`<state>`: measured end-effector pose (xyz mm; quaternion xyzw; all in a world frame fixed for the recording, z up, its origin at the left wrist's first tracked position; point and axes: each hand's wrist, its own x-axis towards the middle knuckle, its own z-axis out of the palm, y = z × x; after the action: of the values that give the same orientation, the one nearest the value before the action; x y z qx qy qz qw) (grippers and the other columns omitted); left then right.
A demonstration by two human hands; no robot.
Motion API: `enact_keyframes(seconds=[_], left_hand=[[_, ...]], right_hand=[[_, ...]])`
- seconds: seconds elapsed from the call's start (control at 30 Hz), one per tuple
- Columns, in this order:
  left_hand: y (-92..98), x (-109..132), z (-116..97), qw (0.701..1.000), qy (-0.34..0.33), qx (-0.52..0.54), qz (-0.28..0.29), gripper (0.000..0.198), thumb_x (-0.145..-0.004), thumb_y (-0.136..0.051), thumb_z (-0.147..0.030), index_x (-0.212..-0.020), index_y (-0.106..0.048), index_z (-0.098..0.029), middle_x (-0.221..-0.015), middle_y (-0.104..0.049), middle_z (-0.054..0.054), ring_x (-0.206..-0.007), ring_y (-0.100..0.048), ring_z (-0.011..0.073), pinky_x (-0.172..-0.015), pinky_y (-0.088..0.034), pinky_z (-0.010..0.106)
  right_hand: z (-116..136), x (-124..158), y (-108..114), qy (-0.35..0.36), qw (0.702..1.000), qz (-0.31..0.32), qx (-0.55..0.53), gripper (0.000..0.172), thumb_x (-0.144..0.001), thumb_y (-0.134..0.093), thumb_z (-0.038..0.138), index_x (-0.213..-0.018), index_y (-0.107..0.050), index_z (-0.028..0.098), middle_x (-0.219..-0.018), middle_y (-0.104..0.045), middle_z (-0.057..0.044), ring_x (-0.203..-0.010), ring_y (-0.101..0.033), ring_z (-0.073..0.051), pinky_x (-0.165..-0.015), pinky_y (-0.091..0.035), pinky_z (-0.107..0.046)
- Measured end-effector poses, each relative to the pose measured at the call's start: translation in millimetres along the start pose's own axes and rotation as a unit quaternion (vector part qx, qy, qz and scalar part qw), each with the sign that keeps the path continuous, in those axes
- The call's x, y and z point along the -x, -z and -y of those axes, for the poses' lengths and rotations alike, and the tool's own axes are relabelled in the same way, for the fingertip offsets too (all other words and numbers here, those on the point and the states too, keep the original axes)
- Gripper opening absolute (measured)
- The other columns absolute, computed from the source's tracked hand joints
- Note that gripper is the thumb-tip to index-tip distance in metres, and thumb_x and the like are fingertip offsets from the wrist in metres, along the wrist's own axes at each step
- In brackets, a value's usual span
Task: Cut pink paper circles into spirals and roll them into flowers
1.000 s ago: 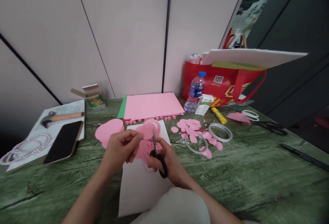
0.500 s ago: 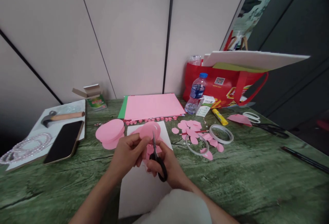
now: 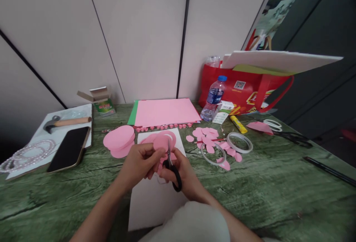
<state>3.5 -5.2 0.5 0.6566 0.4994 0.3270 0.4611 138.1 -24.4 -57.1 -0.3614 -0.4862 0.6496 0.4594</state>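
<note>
The right hand [image 3: 182, 171] is closed around black-handled metal scissors [image 3: 177, 178], and the left hand [image 3: 143, 162] pinches a round pink paper piece [image 3: 159, 142] at their blades. Cutting cleanly calls for steady scissors, the paper turned into them and the left thumb clear of the cutting line. Both forearms slant inward from the near side of the green, wood-patterned counter [image 3: 66, 201], hands nearly meeting over a white rectangular board [image 3: 155, 208]; pink paper sheets [image 3: 167, 112] lie along the far edge.

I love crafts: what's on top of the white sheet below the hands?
On the white sheet, pink pieces lie toward the far end. The left hand, with a pink circle, and right hand, with scissors, hide whatever lies behind them.
</note>
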Motion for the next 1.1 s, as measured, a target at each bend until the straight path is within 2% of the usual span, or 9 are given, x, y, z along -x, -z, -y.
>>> enact_keyframes(seconds=[0.17, 0.37, 0.6, 0.77, 0.9, 1.1], left_hand=[[1.3, 0.7, -4.9, 1.000, -0.005, -0.009, -0.017, 0.037, -0.074, -0.052, -0.038, -0.047, -0.044, -0.015, -0.035, -0.045, -0.005, -0.026, -0.036, 0.0030, -0.028, -0.026, 0.014], [4.0, 0.0, -0.6, 1.000, -0.014, 0.006, -0.027, 0.033, -0.074, -0.052, -0.036, -0.050, -0.046, -0.015, -0.037, -0.046, -0.006, -0.026, -0.035, 0.0023, -0.028, -0.025, 0.013], [3.8, -0.1, -1.6, 0.998, -0.004, 0.032, -0.055, 0.028, -0.076, -0.050, -0.036, -0.057, -0.051, -0.015, -0.038, -0.046, -0.006, -0.027, -0.034, 0.0029, -0.028, -0.025, 0.014], [-2.2, -0.1, -1.5, 1.000, -0.011, 0.013, -0.021, 0.031, -0.074, -0.053, -0.033, -0.050, -0.046, -0.015, -0.038, -0.049, -0.005, -0.027, -0.037, 0.0027, -0.028, -0.025, 0.014], [-1.5, 0.1, 0.6, 1.000, -0.014, 0.009, -0.010, 0.034, -0.074, -0.052, -0.034, -0.046, -0.044, -0.015, -0.035, -0.046, -0.006, -0.027, -0.036, 0.0028, -0.029, -0.025, 0.014], [1.8, 0.1, 0.7, 0.998, -0.006, 0.025, 0.054, 0.034, -0.076, -0.049, -0.034, -0.049, -0.046, -0.014, -0.036, -0.045, -0.006, -0.028, -0.036, 0.0023, -0.030, -0.025, 0.013]], right_hand=[[-1.9, -0.5, 1.5, -0.003, 1.000, -0.009, 0.027, 0.055, -0.062, -0.065, 0.039, -0.103, -0.034, 0.019, -0.051, -0.051, 0.007, -0.042, -0.043, -0.008, -0.041, -0.031, -0.019], [-1.9, 0.8, 1.8, 0.001, 0.999, -0.008, 0.042, 0.053, -0.064, -0.062, 0.039, -0.106, -0.036, 0.019, -0.050, -0.053, 0.007, -0.041, -0.044, -0.009, -0.040, -0.032, -0.019], [-4.9, -0.3, 0.5, 0.012, 1.000, -0.006, 0.022, 0.052, -0.065, -0.062, 0.038, -0.106, -0.037, 0.019, -0.043, -0.047, 0.010, -0.041, -0.047, -0.010, -0.042, -0.035, -0.020], [-9.4, -0.4, 1.0, 0.020, 1.000, -0.004, 0.018, 0.052, -0.065, -0.063, 0.040, -0.105, -0.038, 0.019, -0.049, -0.051, 0.008, -0.042, -0.047, -0.009, -0.042, -0.035, -0.020], [-7.6, -0.5, 0.9, 0.013, 1.000, 0.015, 0.010, 0.052, -0.065, -0.065, 0.039, -0.105, -0.038, 0.020, -0.052, -0.052, 0.007, -0.043, -0.045, -0.008, -0.043, -0.034, -0.020], [-0.1, -0.9, 0.1, 0.002, 0.999, 0.014, -0.051, 0.057, -0.055, -0.074, 0.030, -0.099, -0.039, 0.021, -0.059, -0.049, 0.007, -0.049, -0.040, -0.006, -0.045, -0.031, -0.018]])
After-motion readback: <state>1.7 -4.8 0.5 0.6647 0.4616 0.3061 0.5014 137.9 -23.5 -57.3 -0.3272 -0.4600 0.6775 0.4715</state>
